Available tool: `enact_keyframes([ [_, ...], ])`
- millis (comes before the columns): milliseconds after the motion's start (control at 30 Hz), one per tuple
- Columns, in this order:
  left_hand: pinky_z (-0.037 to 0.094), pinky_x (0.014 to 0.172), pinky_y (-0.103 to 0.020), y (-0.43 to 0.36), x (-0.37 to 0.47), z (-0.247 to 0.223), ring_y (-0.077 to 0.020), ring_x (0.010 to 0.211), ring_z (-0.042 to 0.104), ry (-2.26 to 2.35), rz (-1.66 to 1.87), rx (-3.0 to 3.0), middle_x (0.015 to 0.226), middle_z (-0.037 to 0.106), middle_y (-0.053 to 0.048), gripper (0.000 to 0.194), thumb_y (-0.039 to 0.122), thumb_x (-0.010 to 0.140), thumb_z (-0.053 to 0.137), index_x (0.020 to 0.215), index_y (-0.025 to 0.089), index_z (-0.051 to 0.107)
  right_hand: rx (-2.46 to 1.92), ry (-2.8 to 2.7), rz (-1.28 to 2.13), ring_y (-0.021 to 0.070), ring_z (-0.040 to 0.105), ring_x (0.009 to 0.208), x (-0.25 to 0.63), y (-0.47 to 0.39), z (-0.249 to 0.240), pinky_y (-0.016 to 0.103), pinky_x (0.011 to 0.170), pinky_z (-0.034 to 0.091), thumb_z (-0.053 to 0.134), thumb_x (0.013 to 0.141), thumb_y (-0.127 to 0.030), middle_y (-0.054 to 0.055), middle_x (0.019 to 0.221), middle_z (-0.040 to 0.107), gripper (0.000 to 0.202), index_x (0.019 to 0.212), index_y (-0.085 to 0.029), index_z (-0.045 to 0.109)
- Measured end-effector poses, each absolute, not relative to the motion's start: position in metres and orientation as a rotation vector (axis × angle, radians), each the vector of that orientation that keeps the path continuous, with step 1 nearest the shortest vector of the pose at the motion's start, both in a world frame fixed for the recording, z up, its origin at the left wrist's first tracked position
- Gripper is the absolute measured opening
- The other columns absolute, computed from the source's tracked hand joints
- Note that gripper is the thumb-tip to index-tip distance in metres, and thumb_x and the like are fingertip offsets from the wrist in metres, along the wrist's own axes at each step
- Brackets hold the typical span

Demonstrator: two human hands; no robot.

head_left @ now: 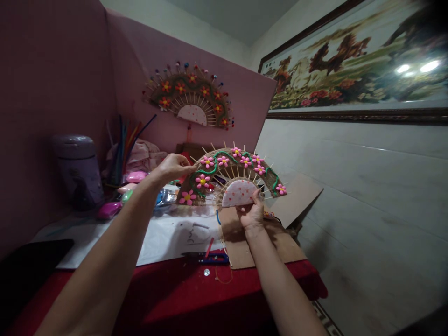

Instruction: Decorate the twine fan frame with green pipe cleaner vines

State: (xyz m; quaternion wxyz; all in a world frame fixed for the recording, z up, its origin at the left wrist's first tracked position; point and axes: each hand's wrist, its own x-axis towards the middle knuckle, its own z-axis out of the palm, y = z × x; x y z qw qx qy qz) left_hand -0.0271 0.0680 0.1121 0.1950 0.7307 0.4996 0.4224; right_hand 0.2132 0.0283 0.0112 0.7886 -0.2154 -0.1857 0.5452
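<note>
A handmade fan [229, 161] of brown twine and thin sticks is held up over the table, with pink flowers and a green wavy vine on it. My right hand [252, 212] grips its white, red-dotted half-round base [239, 193], thumb in front. At the fan's upper left edge, my left hand [175, 167] is closed, fingertips pinching the rim near a stick end. Behind, a similar fan [192, 95] with orange flowers and colourful bead tips hangs on the pink panel.
On the red-covered table [168, 298] lie blue-handled snips [214, 258], white paper [157, 242] and brown cardboard [238, 238]. Pink clay packs [109, 210], colourful stems [128, 142] and a lilac flask [77, 168] stand at left. A framed horse picture [350, 65] hangs at right.
</note>
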Motion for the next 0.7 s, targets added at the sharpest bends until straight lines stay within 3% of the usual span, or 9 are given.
enact_keyframes([
  [167, 0.037, 0.053, -0.025, 0.068, -0.034, 0.113, -0.0138, 0.058, 0.053, 1.204, 1.245, 1.866, 0.064, 0.063, -0.004, 0.044, 0.051, 0.053, 0.071, 0.073, 0.012, 0.066, -0.443, -0.416, 1.183, 0.0103, 0.057, 0.051, 0.218, 0.032, 0.007, 0.017, 0.036, 0.036, 0.068, 0.072, -0.045, -0.004, 0.066, 0.068, 0.027, 0.080, -0.020, 0.063],
  [267, 0.039, 0.055, -0.026, 0.065, -0.037, 0.115, -0.0149, 0.060, 0.055, 1.218, 1.188, 1.849, 0.065, 0.065, -0.005, 0.042, 0.048, 0.052, 0.074, 0.072, 0.012, 0.068, -0.436, -0.448, 1.179, 0.0091, 0.055, 0.049, 0.222, 0.035, 0.003, 0.015, 0.033, 0.027, 0.069, 0.071, -0.046, -0.003, 0.067, 0.068, 0.030, 0.083, -0.019, 0.063],
  [433, 0.037, 0.056, -0.025, 0.059, -0.038, 0.117, -0.0127, 0.057, 0.050, 1.214, 0.999, 1.878, 0.056, 0.060, -0.003, 0.038, 0.048, 0.048, 0.077, 0.059, 0.012, 0.067, -0.449, -0.455, 1.162, 0.0090, 0.054, 0.049, 0.225, 0.038, 0.000, 0.015, 0.034, 0.028, 0.068, 0.070, -0.048, -0.002, 0.070, 0.069, 0.033, 0.087, -0.019, 0.064],
  [700, 0.036, 0.058, -0.025, 0.068, -0.040, 0.112, -0.0129, 0.058, 0.051, 1.173, 0.909, 1.939, 0.057, 0.062, -0.001, 0.031, 0.041, 0.052, 0.073, 0.064, 0.013, 0.070, -0.452, -0.458, 1.155, 0.0091, 0.052, 0.047, 0.224, 0.036, 0.001, 0.017, 0.038, 0.034, 0.068, 0.071, -0.048, -0.002, 0.069, 0.069, 0.033, 0.088, -0.020, 0.065],
])
